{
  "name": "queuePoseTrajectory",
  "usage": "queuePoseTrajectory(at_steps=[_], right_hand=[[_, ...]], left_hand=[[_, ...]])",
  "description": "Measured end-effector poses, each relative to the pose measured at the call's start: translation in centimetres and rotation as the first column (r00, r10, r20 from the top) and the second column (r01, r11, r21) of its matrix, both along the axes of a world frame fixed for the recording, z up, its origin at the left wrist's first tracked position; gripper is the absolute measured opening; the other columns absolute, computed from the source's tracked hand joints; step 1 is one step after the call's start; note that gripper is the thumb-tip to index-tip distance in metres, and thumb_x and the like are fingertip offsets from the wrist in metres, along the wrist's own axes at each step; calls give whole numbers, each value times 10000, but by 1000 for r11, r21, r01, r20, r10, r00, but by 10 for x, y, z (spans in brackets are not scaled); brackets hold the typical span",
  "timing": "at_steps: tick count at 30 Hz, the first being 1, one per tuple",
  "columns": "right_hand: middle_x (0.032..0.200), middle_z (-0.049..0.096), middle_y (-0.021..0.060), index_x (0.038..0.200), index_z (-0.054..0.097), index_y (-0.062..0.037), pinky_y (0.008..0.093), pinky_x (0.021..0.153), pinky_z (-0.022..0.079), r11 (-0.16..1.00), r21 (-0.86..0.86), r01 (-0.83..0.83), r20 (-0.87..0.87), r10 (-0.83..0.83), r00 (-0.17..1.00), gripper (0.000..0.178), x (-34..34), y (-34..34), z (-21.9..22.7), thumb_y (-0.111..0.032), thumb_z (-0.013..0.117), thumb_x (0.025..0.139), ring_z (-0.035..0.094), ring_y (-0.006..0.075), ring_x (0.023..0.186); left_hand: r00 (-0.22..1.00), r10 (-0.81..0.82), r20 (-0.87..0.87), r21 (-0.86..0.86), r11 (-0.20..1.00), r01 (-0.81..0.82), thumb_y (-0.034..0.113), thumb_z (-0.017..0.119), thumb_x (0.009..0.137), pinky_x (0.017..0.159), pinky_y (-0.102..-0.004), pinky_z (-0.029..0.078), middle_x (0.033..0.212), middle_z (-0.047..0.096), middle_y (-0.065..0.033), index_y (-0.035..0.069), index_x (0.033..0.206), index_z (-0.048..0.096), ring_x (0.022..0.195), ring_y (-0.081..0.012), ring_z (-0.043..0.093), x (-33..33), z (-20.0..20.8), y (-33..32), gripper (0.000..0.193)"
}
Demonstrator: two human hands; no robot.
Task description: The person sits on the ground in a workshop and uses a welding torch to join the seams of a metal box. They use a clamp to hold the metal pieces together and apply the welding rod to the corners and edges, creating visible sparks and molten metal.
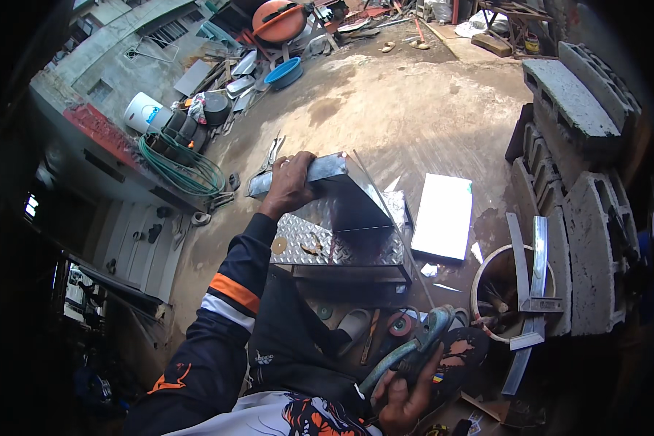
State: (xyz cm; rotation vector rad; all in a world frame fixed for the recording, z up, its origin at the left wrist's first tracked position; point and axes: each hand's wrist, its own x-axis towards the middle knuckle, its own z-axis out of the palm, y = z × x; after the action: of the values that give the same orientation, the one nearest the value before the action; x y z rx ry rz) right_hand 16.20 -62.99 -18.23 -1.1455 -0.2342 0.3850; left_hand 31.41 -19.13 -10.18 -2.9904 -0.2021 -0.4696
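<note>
My left hand [291,185] is closed over the upper edge of a sheet-metal box [328,168], which stands tilted on a low stand topped with diamond-pattern metal plate [370,247]. A blue-green welding electrode holder [421,340] is gripped in my right hand [407,400], low and close to my body. From its jaws a long thin welding rod [386,218] runs up past the box's right side. A round tan disc [279,245] lies on the plate, beside a small dark curved piece [312,245].
A white panel [443,216] lies right of the stand. Further right, metal strips [539,251] and a square [541,304] rest across a round bucket [477,291], near stacked concrete blocks [587,247]. A green hose [182,173], blue basin [283,73] and orange drum [278,22] are farther left.
</note>
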Motion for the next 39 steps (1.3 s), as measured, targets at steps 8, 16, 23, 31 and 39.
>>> queuePoseTrajectory(at_steps=[8,16,23,31,39], right_hand=[[796,595,51,1595,43,9,263,590,498,1000,-1,-21,7,21,1000,765,0,0,-3,-140,470,978,567,104,617],[768,586,42,1595,31,8,262,589,489,999,-3,-35,31,35,999,773,4,2,1,-161,471,983,558,100,615],[759,587,39,1598,23,-2,260,580,487,998,-16,-54,36,54,998,778,4,3,-1,-162,470,982,554,99,601],[760,587,35,1600,34,-9,252,582,482,999,-18,-46,25,47,999,775,3,3,0,-177,482,991,552,92,604],[756,588,34,1602,43,-13,245,574,475,998,54,-18,-50,21,999,773,-3,7,-7,-180,487,992,547,87,600]], left_hand=[[1000,10,-1,2,1000,-10,378,872,651,1003,-447,366,1037,646,-127,82,1193,553,1038,-318,609,-3,0,-1,695],[999,31,-41,-27,999,-32,350,858,662,1064,-487,317,1098,637,-104,108,1217,549,1089,-292,595,1,4,-5,679],[999,29,-35,-36,999,-31,359,864,660,1059,-482,318,1085,642,-103,108,1214,550,1074,-296,599,-1,4,-6,684],[1000,17,-21,-33,999,-17,352,859,660,1050,-468,320,1066,643,-106,103,1211,550,1052,-298,605,0,3,-3,679],[999,25,-32,-40,999,-26,355,863,655,1053,-469,321,1066,645,-106,104,1213,554,1060,-295,604,0,4,-4,685]])
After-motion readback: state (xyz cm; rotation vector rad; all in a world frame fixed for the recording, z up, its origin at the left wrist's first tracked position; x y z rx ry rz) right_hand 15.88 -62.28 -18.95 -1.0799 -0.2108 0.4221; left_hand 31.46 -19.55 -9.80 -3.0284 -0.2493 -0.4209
